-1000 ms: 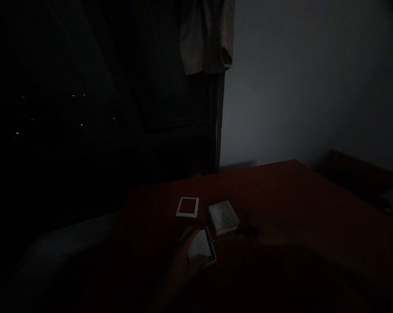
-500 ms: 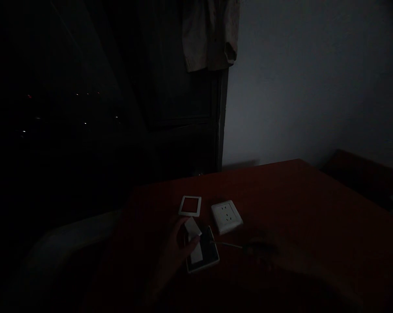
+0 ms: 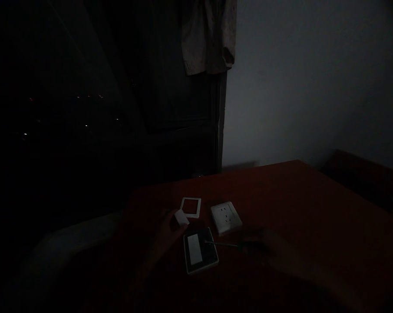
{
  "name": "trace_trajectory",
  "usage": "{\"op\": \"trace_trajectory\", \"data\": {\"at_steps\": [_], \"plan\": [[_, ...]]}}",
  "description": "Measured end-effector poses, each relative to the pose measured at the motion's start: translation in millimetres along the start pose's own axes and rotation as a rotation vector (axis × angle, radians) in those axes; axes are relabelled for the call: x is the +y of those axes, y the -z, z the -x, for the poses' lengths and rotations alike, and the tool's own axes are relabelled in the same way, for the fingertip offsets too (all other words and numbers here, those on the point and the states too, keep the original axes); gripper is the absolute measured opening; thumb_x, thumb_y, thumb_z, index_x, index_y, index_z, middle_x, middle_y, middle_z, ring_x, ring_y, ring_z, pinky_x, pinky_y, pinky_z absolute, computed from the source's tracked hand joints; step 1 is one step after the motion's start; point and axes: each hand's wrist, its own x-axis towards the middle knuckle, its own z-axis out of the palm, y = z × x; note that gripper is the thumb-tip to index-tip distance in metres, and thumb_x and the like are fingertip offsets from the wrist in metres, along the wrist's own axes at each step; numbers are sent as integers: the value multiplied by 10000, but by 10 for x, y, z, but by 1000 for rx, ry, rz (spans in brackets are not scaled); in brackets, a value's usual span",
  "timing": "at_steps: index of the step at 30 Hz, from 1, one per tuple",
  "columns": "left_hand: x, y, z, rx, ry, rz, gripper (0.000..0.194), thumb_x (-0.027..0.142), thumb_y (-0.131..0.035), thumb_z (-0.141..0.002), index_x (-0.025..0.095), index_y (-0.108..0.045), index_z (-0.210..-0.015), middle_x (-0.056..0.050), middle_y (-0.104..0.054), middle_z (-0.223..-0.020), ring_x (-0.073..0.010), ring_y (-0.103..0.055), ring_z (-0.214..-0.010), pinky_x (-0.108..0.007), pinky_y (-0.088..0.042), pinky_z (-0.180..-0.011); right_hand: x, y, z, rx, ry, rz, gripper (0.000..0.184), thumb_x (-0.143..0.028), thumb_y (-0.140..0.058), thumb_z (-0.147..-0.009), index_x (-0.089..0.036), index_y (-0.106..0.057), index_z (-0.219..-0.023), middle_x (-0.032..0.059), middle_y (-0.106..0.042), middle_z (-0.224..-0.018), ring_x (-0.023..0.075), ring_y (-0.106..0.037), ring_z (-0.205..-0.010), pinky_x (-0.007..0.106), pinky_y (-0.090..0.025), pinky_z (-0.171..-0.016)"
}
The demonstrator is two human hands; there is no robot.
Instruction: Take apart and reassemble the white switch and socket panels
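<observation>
My left hand (image 3: 168, 228) pinches a small white switch rocker (image 3: 182, 217), just above and left of an opened wall switch (image 3: 210, 258). That switch has a dark inside, a pale rim and one white rocker (image 3: 195, 249) lying in its left half. In the dim light on the right, my right hand (image 3: 259, 245) is closed around the dark handle of a screwdriver (image 3: 224, 244). The thin metal shaft points left, and its tip is over the dark part of the switch; I cannot tell whether it touches.
A white square frame (image 3: 196, 215) lies behind my left hand. Right of it sits a white wall socket (image 3: 226, 217). All rest on a reddish table (image 3: 281, 191) against a pale wall (image 3: 297, 87). Cloth (image 3: 209, 39) hangs by the dark window.
My left hand has lifted the white rocker off the switch and moved up and left with it. The screwdriver tip has shifted slightly left.
</observation>
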Motion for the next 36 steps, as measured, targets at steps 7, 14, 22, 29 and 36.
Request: {"op": "trace_trajectory", "data": {"at_steps": [7,14,22,29,36], "plan": [[194,-270,-331,7,-49,-20,416,350,-703,-723,195,-609,-1098,-61,-548,-1087,-244,-566,-1025,-355,-471,-864,-24,0,-1,-1,0,50,301,-247,-492,-881,-249,-658,-1132,52,-698,-1060,204,-640,-891,329,-479,-809],[335,-277,-271,42,-111,-28,357,352,-635,-802,227,-578,-1132,-60,-540,-1149,-256,-524,-1090,-400,-427,-939,-152,24,-22,12,-20,75,292,-228,-474,-879,-230,-680,-1086,58,-706,-1040,208,-650,-884,321,-482,-786],[364,-67,337,-164,-90,193,433,304,-605,-797,265,-557,-1225,-70,-513,-1328,-263,-474,-1239,-437,-396,-1037,-311,65,-97,-16,12,168,253,-213,-466,-881,-225,-690,-998,47,-721,-992,187,-663,-838,270,-456,-686],[359,-100,674,-263,20,241,643,240,-695,-685,266,-519,-1304,-79,-444,-1423,-295,-399,-1317,-455,-352,-1082,-457,140,-160,-50,22,397,240,-260,-484,-883,-215,-705,-965,65,-732,-920,185,-658,-775,256,-398,-617],[363,-107,675,-245,-12,272,614,263,-679,-709,286,-522,-1302,-70,-481,-1393,-294,-435,-1287,-459,-369,-1067,-540,337,-444,-196,-10,323,204,-191,-524,-816,-153,-715,-874,78,-720,-875,155,-630,-715,230,-396,-588]]}}
